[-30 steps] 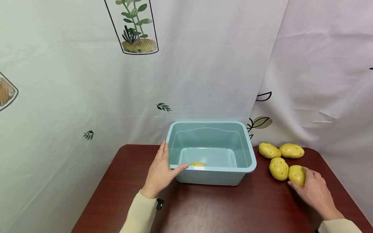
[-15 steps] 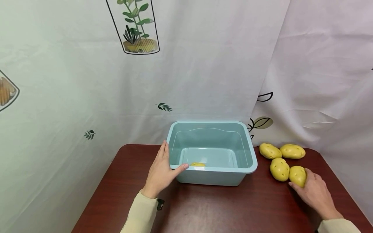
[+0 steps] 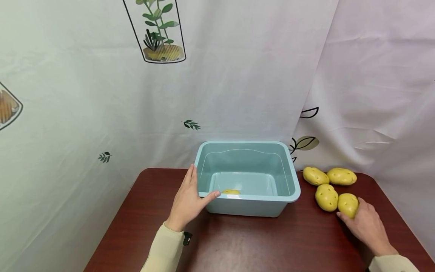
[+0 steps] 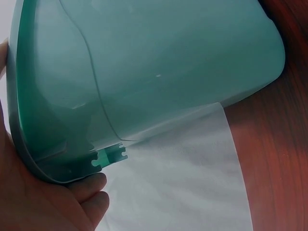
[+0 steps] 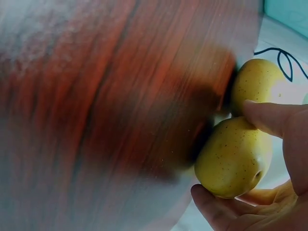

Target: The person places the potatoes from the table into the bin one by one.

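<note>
A light-blue plastic basin (image 3: 246,206) stands at the back of the table, with one yellow potato (image 3: 231,192) partly visible inside. My left hand (image 3: 185,204) rests at its near left corner, fingers straight along the left side and thumb spread on the front rim. The left wrist view shows the fingertips (image 4: 95,202) beside the basin's wall (image 4: 173,57). At the right, my right hand (image 3: 368,226) holds a potato (image 3: 348,205) between thumb and fingers, low at the table. In the right wrist view that potato (image 5: 233,156) is gripped from both sides, close to another potato (image 5: 256,84).
Beside the held potato lies another potato (image 3: 326,198). Two more potatoes, one left (image 3: 315,176) and one right (image 3: 341,176), lie near the table's back edge. A white patterned cloth (image 3: 244,75) hangs behind the dark red wooden table (image 3: 238,241).
Both hands stay almost in place. The right fingers shift very slightly around the potato, which moves barely to the right. The basin stands where it was.
</note>
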The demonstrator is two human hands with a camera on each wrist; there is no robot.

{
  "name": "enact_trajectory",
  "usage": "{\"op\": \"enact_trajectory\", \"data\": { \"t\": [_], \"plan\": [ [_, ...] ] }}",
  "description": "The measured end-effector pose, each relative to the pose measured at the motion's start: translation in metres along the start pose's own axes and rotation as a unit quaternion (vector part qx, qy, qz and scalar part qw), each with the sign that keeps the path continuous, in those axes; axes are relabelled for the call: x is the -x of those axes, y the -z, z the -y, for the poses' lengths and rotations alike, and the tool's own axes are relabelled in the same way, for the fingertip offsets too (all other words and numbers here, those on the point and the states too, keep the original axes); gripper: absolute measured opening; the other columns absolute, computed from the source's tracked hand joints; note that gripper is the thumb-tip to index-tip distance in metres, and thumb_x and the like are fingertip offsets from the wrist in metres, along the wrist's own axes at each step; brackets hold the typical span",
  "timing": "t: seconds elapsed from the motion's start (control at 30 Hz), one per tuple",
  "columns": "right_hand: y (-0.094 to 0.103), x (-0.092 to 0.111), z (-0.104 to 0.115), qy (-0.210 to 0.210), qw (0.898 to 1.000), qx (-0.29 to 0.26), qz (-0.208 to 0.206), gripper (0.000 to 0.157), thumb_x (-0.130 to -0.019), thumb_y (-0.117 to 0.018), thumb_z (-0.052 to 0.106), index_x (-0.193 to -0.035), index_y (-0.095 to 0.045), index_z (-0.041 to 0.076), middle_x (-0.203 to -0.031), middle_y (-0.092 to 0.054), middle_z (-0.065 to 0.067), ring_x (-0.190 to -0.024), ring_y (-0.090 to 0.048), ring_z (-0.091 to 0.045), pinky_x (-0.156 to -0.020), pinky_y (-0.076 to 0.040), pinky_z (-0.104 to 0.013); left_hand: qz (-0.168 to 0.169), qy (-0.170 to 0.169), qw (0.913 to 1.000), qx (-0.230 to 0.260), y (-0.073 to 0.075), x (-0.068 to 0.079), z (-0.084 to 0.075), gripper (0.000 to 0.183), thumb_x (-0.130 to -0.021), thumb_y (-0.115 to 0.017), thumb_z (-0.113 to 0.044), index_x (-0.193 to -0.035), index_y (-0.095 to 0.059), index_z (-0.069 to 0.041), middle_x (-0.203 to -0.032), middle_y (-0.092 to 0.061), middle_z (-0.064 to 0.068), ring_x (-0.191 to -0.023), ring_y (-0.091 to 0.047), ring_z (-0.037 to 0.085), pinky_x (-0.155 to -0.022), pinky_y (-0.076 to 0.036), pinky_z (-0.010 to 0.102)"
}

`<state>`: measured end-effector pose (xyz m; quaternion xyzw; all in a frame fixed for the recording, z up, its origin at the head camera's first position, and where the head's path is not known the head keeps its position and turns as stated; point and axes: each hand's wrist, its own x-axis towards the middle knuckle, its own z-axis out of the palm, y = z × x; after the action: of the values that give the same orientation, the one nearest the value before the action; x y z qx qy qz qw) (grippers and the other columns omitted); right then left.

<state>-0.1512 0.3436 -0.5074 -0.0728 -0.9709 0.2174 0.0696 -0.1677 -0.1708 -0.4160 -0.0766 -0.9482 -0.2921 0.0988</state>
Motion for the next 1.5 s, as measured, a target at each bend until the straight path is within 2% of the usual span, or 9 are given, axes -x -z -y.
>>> {"op": "enact_trajectory", "data": {
  "t": [0.4, 0.73, 0.97, 1.1, 1.3, 1.5],
  "plan": [
    [0.0001, 0.0002, -0.0004, -0.006, 1.0, 0.002, 0.001, 0.09, -0.09, -0.073, 0.03, -0.133, -0.026, -0.032, -0.119, -0.035, -0.054, -0.106, -0.042, -0.067, -0.084, -0.039, -0.071, 0.003, 0.003, 1.0, 0.006, -0.0005, 0.0012, 0.0004, 0.121, -0.08, -0.055, -0.083, -0.159, -0.018, 0.001, -0.168, -0.011, 0.012, -0.153, -0.014, 0.031, -0.116, -0.027, 0.056],
    [0.0036, 0.0007, -0.0024, -0.016, 1.0, -0.008, 0.009, 0.09, -0.09, -0.072, 0.035, -0.134, -0.028, -0.031, -0.119, -0.036, -0.051, -0.108, -0.041, -0.065, -0.083, -0.039, -0.07, 0.0, 0.002, 1.0, 0.01, -0.0001, 0.0012, 0.0003, 0.114, -0.084, -0.065, -0.071, -0.159, -0.018, 0.001, -0.168, -0.011, 0.011, -0.153, -0.015, 0.032, -0.115, -0.027, 0.056],
    [0.0063, 0.0001, -0.0014, -0.019, 1.0, -0.013, 0.01, 0.091, -0.091, -0.071, 0.038, -0.136, -0.029, -0.029, -0.121, -0.036, -0.049, -0.109, -0.041, -0.064, -0.083, -0.039, -0.071, 0.0, 0.002, 1.0, 0.008, 0.0004, 0.0013, 0.0007, 0.119, -0.081, -0.055, -0.082, -0.159, -0.018, 0.0, -0.168, -0.011, 0.01, -0.153, -0.015, 0.029, -0.115, -0.028, 0.056],
    [0.0072, 0.0002, 0.0001, -0.02, 1.0, -0.013, 0.008, 0.091, -0.091, -0.071, 0.038, -0.137, -0.028, -0.028, -0.123, -0.036, -0.049, -0.11, -0.041, -0.064, -0.084, -0.038, -0.071, -0.002, 0.001, 1.0, 0.009, 0.0007, 0.0012, 0.0005, 0.119, -0.082, -0.057, -0.081, -0.159, -0.019, 0.001, -0.168, -0.012, 0.01, -0.153, -0.015, 0.03, -0.115, -0.028, 0.056],
    [0.0068, 0.0034, 0.0014, -0.009, 1.0, -0.015, -0.013, 0.088, -0.09, -0.074, 0.035, -0.136, -0.03, -0.027, -0.122, -0.038, -0.048, -0.108, -0.043, -0.064, -0.083, -0.038, -0.07, -0.008, -0.002, 0.9999, 0.007, 0.0003, 0.0006, 0.0003, 0.117, -0.082, -0.064, -0.074, -0.158, -0.019, 0.002, -0.167, -0.013, 0.013, -0.153, -0.016, 0.031, -0.115, -0.029, 0.056],
    [0.0077, 0.0045, 0.0021, -0.005, 1.0, -0.016, -0.025, 0.086, -0.09, -0.073, 0.033, -0.135, -0.031, -0.026, -0.12, -0.039, -0.047, -0.106, -0.043, -0.063, -0.082, -0.038, -0.07, -0.009, -0.004, 1.0, 0.004, 0.0003, 0.0004, -0.0003, 0.119, -0.081, -0.061, -0.078, -0.158, -0.018, 0.002, -0.167, -0.013, 0.014, -0.152, -0.017, 0.032, -0.115, -0.029, 0.055]
  ]
}}
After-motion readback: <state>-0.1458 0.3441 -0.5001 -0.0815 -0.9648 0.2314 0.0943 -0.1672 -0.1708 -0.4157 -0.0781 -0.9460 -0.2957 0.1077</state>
